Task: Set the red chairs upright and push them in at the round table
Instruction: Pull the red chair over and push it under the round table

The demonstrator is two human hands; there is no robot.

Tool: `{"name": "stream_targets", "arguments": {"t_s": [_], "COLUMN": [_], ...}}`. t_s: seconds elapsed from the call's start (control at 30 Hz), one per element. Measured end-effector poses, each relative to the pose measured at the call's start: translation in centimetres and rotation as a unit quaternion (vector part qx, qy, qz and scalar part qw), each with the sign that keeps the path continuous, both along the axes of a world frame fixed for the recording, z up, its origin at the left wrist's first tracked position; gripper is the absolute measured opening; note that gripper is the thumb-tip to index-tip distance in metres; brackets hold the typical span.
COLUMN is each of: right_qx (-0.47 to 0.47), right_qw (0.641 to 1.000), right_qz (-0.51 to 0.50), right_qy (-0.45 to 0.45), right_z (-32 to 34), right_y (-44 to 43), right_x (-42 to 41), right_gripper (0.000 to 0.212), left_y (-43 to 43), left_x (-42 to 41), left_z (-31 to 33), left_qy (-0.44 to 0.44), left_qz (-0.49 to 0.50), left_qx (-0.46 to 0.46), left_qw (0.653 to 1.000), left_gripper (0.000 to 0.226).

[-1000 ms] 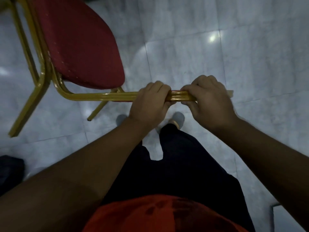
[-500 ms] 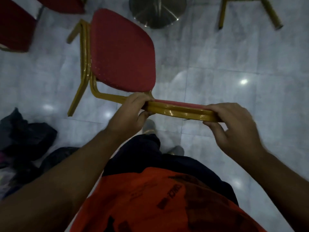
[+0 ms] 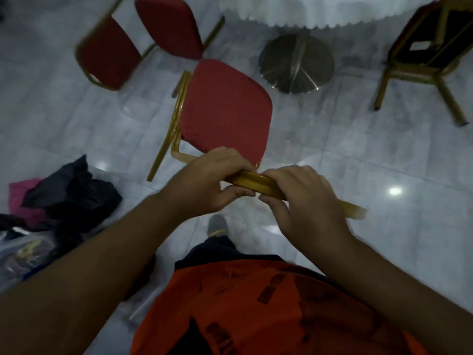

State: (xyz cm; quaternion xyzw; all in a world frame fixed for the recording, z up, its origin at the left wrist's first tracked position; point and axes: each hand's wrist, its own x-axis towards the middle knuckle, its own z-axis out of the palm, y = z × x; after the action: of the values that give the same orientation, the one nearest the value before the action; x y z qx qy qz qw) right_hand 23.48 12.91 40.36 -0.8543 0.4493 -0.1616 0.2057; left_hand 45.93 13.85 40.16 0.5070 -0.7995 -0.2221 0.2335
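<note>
A red chair [image 3: 225,108] with a gold frame stands upright in front of me, its seat facing the round table. My left hand [image 3: 204,183] and my right hand [image 3: 302,198] both grip the gold top rail of its backrest [image 3: 256,181], close together. The round table's white scalloped cloth [image 3: 294,11] and its round metal base [image 3: 297,64] lie just beyond the seat. A second red chair [image 3: 143,44] lies tipped on the floor at the upper left. A third chair [image 3: 430,47] at the upper right shows its dark underside.
A heap of dark and pink clothes and bags [image 3: 58,201] lies on the floor at my left. The floor is pale glossy tile [image 3: 384,162]. My foot [image 3: 217,225] shows below the chair back.
The view has risen, bringing the table, its base and two other chairs into sight. The held chair has moved forward toward the table base. My hands have come closer together on the rail.
</note>
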Motion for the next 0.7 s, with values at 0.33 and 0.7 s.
{"name": "stream_targets", "arguments": {"t_s": [0.33, 0.7], "right_qx": [-0.017, 0.001], "right_qw": [0.997, 0.997], "right_qz": [0.079, 0.075], "right_qy": [0.018, -0.017], "right_z": [0.9, -0.4], "right_y": [0.2, -3.6], "right_x": [4.7, 12.1], "right_gripper": [0.045, 0.043], "left_y": [3.8, 2.7], "left_x": [12.3, 17.4], "left_z": [3.8, 1.3], "left_qy": [-0.083, -0.169], "left_qz": [0.077, 0.146], "left_qx": [-0.023, -0.207], "left_qw": [0.993, 0.952], "left_gripper": [0.038, 0.055]}}
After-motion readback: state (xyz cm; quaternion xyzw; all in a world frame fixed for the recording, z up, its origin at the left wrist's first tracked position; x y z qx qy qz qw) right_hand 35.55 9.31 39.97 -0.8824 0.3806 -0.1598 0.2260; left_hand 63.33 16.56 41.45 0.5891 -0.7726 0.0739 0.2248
